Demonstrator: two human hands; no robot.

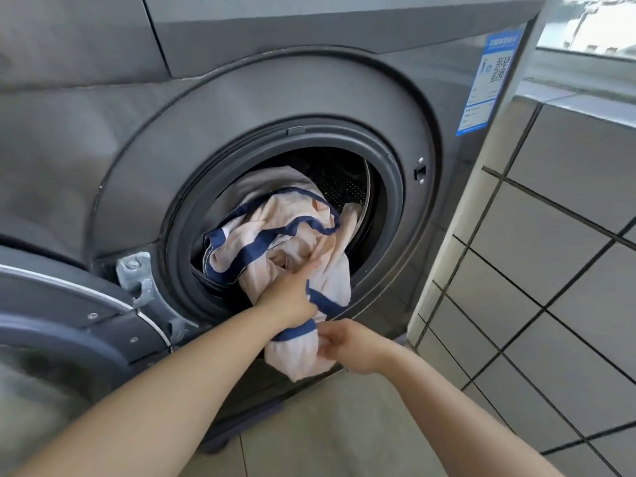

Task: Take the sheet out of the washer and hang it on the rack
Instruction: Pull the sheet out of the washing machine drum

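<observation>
Extraction step: left hand [290, 294] and right hand [347, 342] both grip the sheet [275, 228], half out of the washer [309, 98]; next, haul the rest clear.

Pale tiled wall [568, 235] with dark grout on the right, beige floor tiles [344, 425] below, bright window [592, 22] above, daylight.

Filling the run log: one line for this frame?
stage: pulling out | sheet: half out of washer | left hand: grips sheet | right hand: grips sheet
</observation>
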